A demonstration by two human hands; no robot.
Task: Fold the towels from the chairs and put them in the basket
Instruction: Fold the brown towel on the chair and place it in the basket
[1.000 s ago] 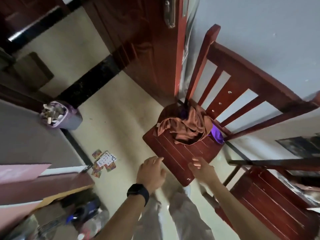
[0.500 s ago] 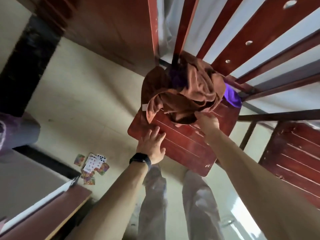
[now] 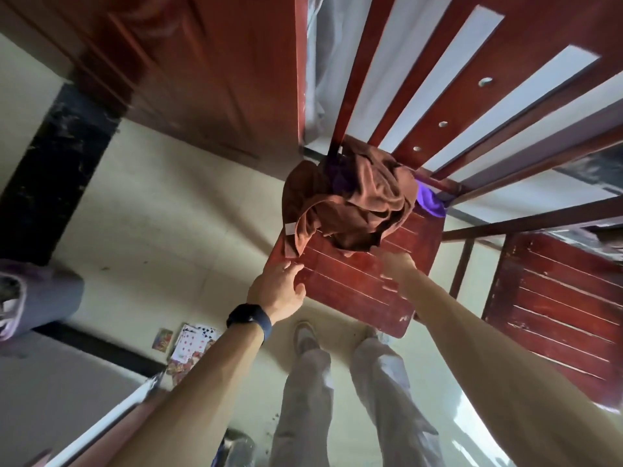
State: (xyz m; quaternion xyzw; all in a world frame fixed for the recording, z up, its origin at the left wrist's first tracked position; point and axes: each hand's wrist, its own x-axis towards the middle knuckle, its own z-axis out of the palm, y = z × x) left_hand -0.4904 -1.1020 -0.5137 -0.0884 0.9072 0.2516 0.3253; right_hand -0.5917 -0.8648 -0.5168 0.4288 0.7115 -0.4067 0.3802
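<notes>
Pale floor (image 3: 168, 214) and red door (image 3: 219, 62) behind a slatted chair seat (image 3: 354, 291); at the seat's back, a crumpled brown towel (image 3: 354, 203) heaped over a purple one (image 3: 429, 201). At the seat's front-left edge, left hand (image 3: 278, 289) loose-fingered, empty; mid-seat by the towel's hem, right hand (image 3: 397, 264) blurred, grip impossible to tell. Best to find two hem corners, pinch, lift clear.

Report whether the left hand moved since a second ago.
Yes. The left hand went forward, from short of the chair seat to its left edge, near the brown towel.
</notes>
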